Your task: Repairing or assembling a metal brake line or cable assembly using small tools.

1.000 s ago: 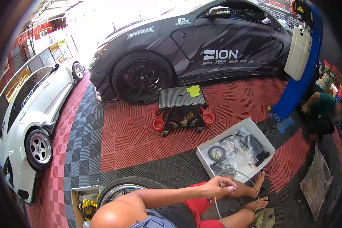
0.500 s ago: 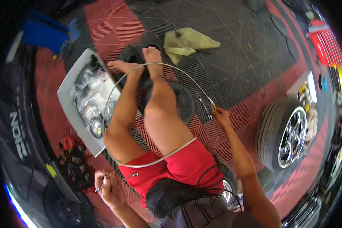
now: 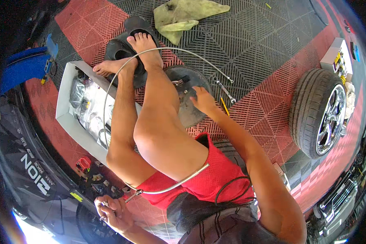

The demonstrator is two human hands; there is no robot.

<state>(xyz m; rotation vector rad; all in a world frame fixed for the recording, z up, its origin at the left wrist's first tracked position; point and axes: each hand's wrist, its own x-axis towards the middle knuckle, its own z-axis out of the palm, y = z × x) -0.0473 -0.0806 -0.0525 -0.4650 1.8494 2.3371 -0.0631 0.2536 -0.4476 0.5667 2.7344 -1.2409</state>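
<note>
Your left hand (image 3: 117,214) pinches a metal rod (image 3: 131,197); your right hand (image 3: 204,101), fingers spread, likely seeks hardware (image 3: 186,92), calling for precise pinching.

Yellowish rag (image 3: 187,13) and wheel (image 3: 318,113) on floor (image 3: 258,44)

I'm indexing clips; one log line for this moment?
left hand: gripping slim metal piece; right hand: over dark disc; grey hose: looping above legs

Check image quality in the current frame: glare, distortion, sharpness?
Head view: blown-out glare at lower left, black corners; head view: fisheye bends the dark car along the left rim; head view: the right hand and wrench look reasonably sharp.
</note>
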